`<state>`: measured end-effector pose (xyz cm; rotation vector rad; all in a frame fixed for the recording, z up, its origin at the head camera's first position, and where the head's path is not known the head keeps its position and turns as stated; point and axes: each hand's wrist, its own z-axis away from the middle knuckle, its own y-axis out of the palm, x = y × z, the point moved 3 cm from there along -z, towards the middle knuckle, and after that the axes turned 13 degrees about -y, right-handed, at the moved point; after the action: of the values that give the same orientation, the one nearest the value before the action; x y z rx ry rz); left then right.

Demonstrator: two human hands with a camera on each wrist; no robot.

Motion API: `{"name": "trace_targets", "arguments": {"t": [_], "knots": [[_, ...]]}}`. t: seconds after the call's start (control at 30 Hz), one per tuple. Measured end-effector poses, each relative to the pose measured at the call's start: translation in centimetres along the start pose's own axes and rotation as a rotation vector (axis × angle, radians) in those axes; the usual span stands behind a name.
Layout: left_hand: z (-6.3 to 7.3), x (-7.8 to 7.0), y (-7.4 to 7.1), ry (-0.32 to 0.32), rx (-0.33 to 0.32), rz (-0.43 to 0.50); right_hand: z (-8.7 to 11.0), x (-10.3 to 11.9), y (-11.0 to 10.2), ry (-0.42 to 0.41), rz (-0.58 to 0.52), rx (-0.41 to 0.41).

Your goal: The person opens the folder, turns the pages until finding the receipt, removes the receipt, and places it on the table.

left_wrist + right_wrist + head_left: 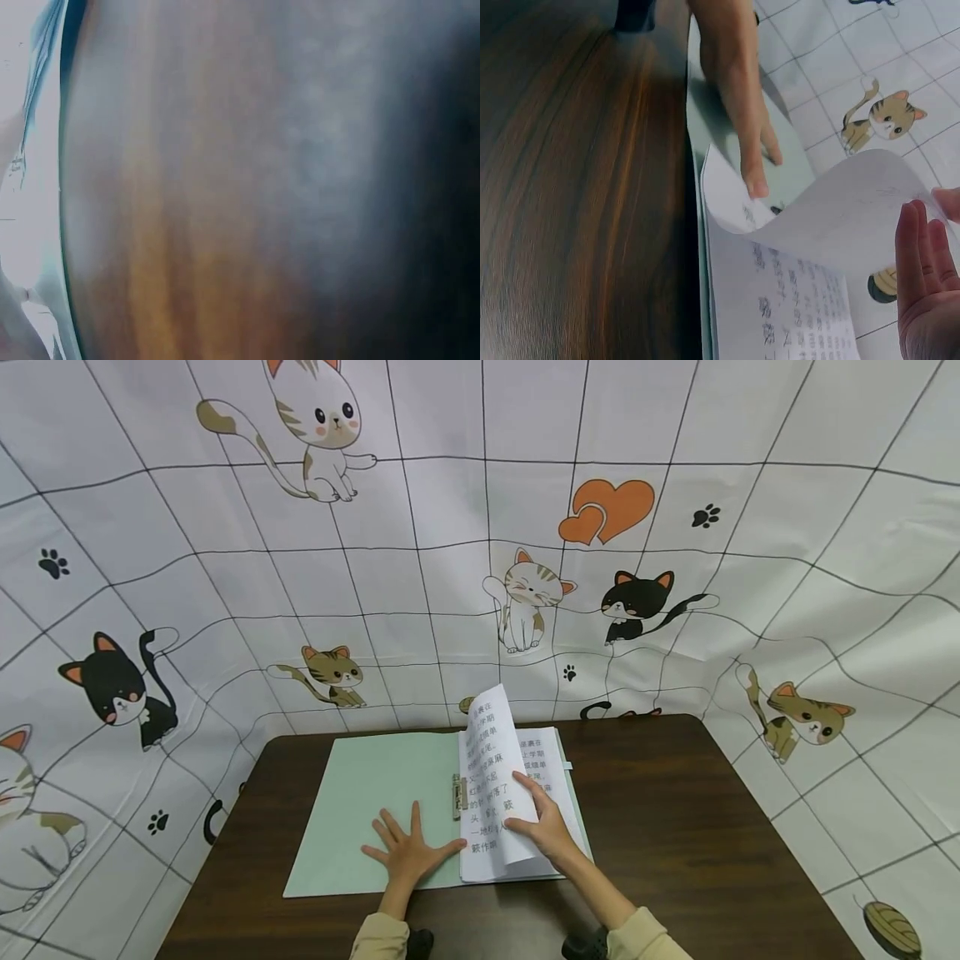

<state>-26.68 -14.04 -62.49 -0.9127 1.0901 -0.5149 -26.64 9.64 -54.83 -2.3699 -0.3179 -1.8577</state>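
Observation:
A pale green folder [337, 827] lies opened out on the table, with a metal clip [456, 797] at its spine. Printed sheets [542, 762] fill its right side. My left hand [408, 855] rests on the bare green cover with its fingers spread, the thumb reaching the paper's left edge. Between thumb and fingers, my right hand [551, 831] pinches a page [491, 768] by its outer edge; the page stands lifted and curved toward the left. In the right wrist view the raised page [840, 202] bends above the printed stack. The left wrist view is mostly blurred.
Under the folder is a dark brown wooden table [675, 827]. A white sheet of cloth [435, 510] with grid lines and cartoon cats hangs behind and at both sides. A small tab [567, 766] sticks out at the folder's right edge.

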Motion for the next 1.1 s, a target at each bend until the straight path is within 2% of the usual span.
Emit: {"name": "trace_targets", "arguments": {"t": [0.2,0.37,0.53,0.73,0.83,0.97,1.1], "knots": [[-0.2,0.2,-0.2,-0.023,-0.009,0.034,0.1,0.6,0.9,-0.007,-0.043,0.015],[-0.3,0.0,-1.1,-0.013,-0.014,0.055,0.1,0.8,1.6,-0.021,-0.077,0.033],[-0.2,-0.1,-2.2,-0.020,-0.047,0.098,0.4,0.5,2.8,-0.048,-0.067,0.050],[-0.3,-1.3,-3.9,-0.060,-0.129,0.239,0.9,-0.2,3.8,-0.051,-0.059,0.038],[-0.5,-2.2,-5.0,-0.056,-0.164,0.308,1.0,-0.3,4.2,-0.059,-0.067,0.039],[-0.5,-3.6,-5.8,-0.022,-0.146,0.373,1.2,-0.5,4.9,-0.049,-0.085,0.043],[-0.4,-5.0,-6.2,-0.004,-0.025,0.440,1.6,-0.8,5.5,-0.029,-0.091,0.059]]}}
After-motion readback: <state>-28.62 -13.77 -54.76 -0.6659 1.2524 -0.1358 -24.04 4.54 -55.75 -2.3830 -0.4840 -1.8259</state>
